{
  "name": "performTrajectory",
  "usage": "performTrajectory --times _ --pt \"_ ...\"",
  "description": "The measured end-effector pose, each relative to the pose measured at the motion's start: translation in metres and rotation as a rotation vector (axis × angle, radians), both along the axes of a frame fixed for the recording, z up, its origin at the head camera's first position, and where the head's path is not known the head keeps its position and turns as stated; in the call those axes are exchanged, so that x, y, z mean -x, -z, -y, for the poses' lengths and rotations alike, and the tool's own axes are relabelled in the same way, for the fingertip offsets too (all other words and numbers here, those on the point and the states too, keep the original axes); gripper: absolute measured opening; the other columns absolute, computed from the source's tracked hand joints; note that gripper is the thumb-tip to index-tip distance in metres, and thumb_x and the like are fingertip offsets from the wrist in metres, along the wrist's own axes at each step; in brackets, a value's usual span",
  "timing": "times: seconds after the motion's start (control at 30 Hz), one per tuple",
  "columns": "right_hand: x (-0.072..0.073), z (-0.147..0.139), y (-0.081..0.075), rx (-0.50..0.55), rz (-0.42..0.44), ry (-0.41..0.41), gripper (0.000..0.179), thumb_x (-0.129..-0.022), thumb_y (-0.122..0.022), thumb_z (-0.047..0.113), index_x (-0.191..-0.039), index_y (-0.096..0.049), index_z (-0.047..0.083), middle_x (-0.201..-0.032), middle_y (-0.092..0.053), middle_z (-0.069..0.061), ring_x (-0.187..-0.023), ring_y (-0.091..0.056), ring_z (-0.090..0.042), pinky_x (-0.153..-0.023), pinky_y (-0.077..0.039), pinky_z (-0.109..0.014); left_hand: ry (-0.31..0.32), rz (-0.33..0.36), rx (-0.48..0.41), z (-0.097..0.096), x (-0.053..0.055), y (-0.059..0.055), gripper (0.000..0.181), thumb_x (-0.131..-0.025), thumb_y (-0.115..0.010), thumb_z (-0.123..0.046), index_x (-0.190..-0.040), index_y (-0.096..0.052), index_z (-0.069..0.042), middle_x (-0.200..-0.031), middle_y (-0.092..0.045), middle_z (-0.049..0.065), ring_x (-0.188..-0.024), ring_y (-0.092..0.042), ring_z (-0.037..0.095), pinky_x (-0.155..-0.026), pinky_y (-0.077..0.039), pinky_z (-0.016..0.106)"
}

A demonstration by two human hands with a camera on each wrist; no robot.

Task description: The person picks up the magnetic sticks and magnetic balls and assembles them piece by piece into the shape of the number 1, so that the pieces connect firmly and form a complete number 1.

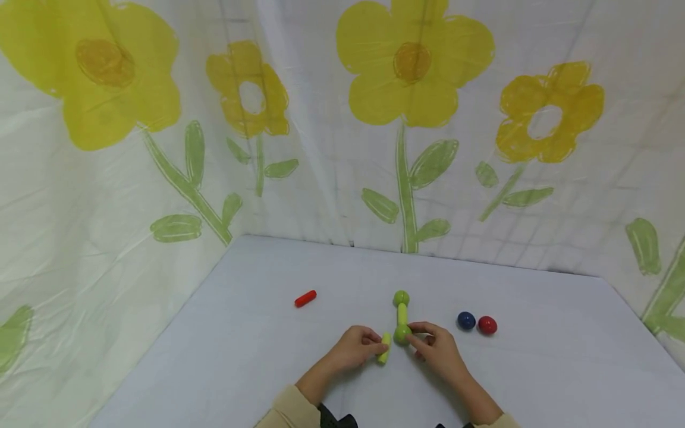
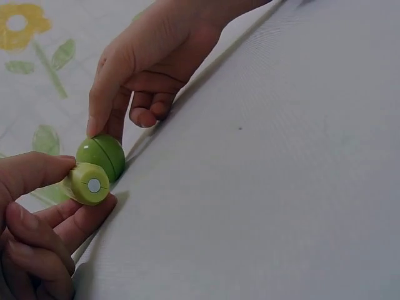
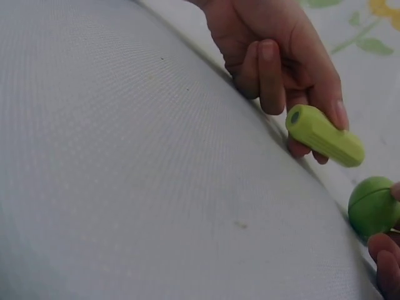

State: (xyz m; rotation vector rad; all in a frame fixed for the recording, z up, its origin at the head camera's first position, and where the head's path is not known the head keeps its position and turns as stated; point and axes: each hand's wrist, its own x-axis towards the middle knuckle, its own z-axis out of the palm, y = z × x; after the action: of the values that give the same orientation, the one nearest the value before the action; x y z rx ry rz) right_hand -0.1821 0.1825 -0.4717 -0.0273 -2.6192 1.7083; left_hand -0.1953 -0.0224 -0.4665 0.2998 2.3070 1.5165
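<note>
I see left grip (image 1: 354, 348) pinching green stick (image 1: 384, 349), right grip (image 1: 440, 351) pinching green ball (image 1: 402, 335); uneven squeeze could skew second stick (image 1: 402, 314) at ball's twelve o'clock.

This looks like a screened-off nook or booth for tabletop work, though whether it stands in a home, an office or a lab cannot be told. A thin, creased white curtain (image 1: 321, 208) hangs round it from 9 through 12 to 3 o'clock, printed with big yellow flowers (image 1: 417, 65) at 10 and 1 o'clock and marked with faint crossing lines towards 3. At 6 o'clock, a plain white table (image 1: 342, 273) meets the curtain's foot.
</note>
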Motion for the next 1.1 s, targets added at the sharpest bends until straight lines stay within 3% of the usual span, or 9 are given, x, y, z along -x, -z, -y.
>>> performTrajectory --times 0.4,0.63,1.1 --pt "-0.001 -0.001 -0.001 -0.012 0.013 0.0 0.025 -0.089 -0.07 0.009 -0.112 -0.067 -0.001 -0.104 -0.067 -0.01 -0.059 -0.056 -0.017 -0.053 -0.045 -0.024 -0.001 -0.011 -0.003 -0.009 -0.004 0.001 0.019 -0.088 -0.073 -0.021 -0.09 -0.07 -0.003 -0.073 -0.063 -0.001 -0.057 -0.048 0.01 -0.051 -0.039 0.023" --pt "-0.001 -0.001 -0.001 0.003 0.022 -0.001 0.024 -0.09 -0.069 0.008 -0.113 -0.067 -0.001 -0.105 -0.066 -0.01 -0.059 -0.055 -0.016 -0.053 -0.044 -0.024 0.013 -0.054 0.001 -0.01 -0.005 0.0 0.018 -0.087 -0.073 -0.019 -0.088 -0.071 -0.001 -0.074 -0.065 -0.002 -0.067 -0.053 0.008 -0.059 -0.041 0.023" --pt "-0.002 -0.001 0.0 0.008 0.033 -0.003 0.025 -0.09 -0.069 0.01 -0.113 -0.067 0.0 -0.105 -0.066 -0.009 -0.061 -0.056 -0.017 -0.053 -0.045 -0.024 0.013 -0.035 0.002 -0.012 -0.006 0.0 0.019 -0.088 -0.071 -0.02 -0.089 -0.071 -0.002 -0.075 -0.064 -0.001 -0.066 -0.051 0.01 -0.057 -0.04 0.025"
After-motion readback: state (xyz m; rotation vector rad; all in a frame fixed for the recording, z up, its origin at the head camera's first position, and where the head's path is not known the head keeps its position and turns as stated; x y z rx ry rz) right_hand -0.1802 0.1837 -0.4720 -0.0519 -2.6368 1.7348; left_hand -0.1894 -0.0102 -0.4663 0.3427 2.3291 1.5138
